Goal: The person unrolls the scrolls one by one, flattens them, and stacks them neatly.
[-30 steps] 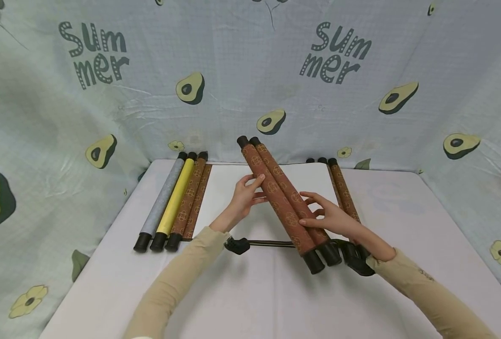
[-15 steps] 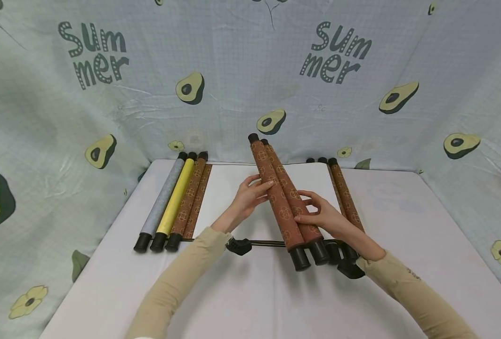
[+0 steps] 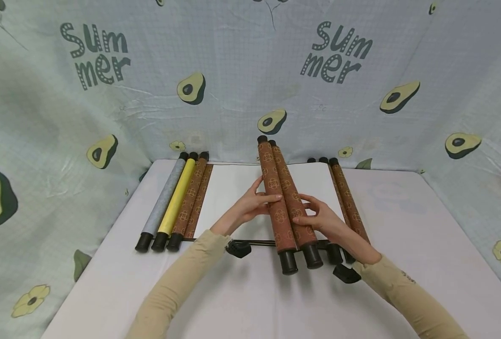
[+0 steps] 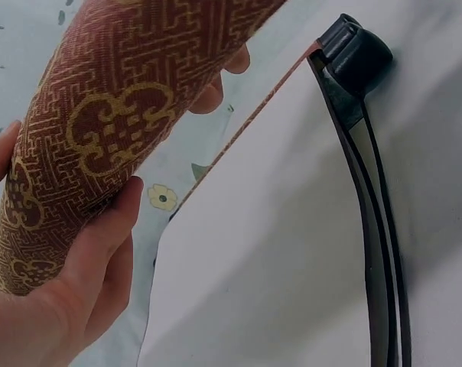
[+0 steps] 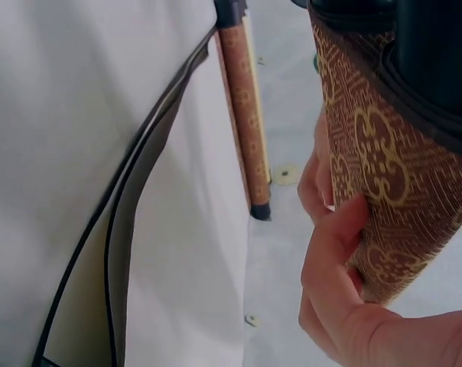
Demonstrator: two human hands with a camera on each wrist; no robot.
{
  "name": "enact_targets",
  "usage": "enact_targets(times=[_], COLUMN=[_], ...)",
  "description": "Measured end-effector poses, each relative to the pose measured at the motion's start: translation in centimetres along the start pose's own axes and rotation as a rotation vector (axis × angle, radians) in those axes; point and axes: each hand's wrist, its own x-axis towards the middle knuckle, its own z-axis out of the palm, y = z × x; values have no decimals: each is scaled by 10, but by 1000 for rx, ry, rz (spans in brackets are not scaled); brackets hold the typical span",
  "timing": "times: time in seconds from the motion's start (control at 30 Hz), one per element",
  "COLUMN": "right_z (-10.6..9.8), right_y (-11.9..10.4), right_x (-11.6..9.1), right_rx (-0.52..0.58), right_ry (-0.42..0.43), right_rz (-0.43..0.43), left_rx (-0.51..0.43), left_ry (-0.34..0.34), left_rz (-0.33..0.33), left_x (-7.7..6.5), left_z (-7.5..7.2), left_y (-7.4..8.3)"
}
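Two brown scroll rolls with a gold flower pattern and black end caps are held side by side above the table. My left hand (image 3: 252,206) grips the left roll (image 3: 271,176), thumb across its upper face, fingers behind. With thumb and fingers my right hand (image 3: 324,219) pinches the right roll (image 3: 288,186) along its right side. Both rolls tilt, far ends close together and near ends slightly apart. In the left wrist view the patterned fabric (image 4: 124,126) fills the hand; the right wrist view shows the black caps (image 5: 445,53) up close.
A white sheet (image 3: 233,188) lies spread beneath. At its left rest a grey roll (image 3: 163,197), a yellow roll (image 3: 177,197) and brown rolls (image 3: 189,202). Another brown roll (image 3: 348,197) lies at its right. An avocado-print cloth (image 3: 233,117) hangs behind.
The held rolls have swung from a steep diagonal toward upright in view, far ends shifting right and near ends left. My left hand has moved slightly right and nearer; my right hand slightly left.
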Motion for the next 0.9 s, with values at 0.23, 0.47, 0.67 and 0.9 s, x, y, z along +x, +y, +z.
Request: enact_targets(times=[0.23, 0.47, 0.67, 0.9], right_z=[-10, -20, -23, -33], right_y=[1, 2, 0, 3], right_x=[-3, -5, -8, -14], right_rx=[81, 144, 190, 263], right_ry=[-45, -82, -148, -272], right_rz=[70, 112, 105, 144], left_rx=[62, 121, 136, 151], left_ry=[16, 50, 64, 11], left_rz=[-5, -6, -31, -69], left_x=[1, 3, 4, 2], left_z=[-1, -3, -8, -13], left_y=[-2, -4, -1, 3])
